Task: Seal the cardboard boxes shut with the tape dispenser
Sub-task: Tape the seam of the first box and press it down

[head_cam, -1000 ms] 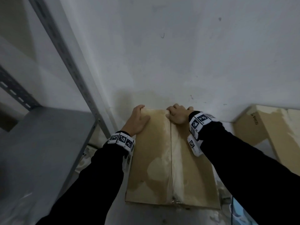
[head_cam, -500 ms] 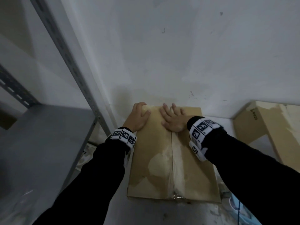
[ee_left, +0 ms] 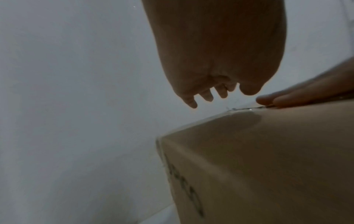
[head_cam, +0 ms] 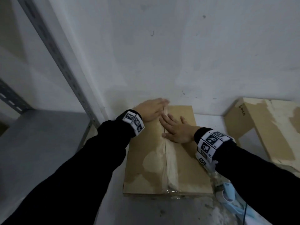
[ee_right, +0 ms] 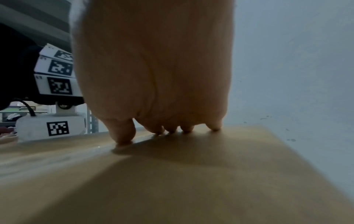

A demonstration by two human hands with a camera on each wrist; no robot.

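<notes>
A brown cardboard box (head_cam: pixel 183 168) lies against the white wall, flaps closed, with glossy clear tape (head_cam: pixel 166 161) running along its middle seam. My right hand (head_cam: pixel 175 129) lies flat on the top over the seam, and its fingertips (ee_right: pixel 172 131) press the cardboard (ee_right: pixel 191 174). My left hand (head_cam: pixel 151 109) is open at the box's far left edge, fingers pointing right and blurred. In the left wrist view, the left hand's fingers (ee_left: pixel 206 97) hover just above the box's far corner (ee_left: pixel 258 151). No tape dispenser is clearly visible.
A second cardboard box (head_cam: pixel 266 127) with torn paper patches stands at the right. A grey metal shelf (head_cam: pixel 40 135) and its slotted post (head_cam: pixel 65 73) are at the left. A light blue object (head_cam: pixel 227 192) lies beside the box, partly under my right arm.
My right hand uncurled from the box's far edge, went flat and slid back along the seam. My left hand left the far left corner and swept right toward the seam.
</notes>
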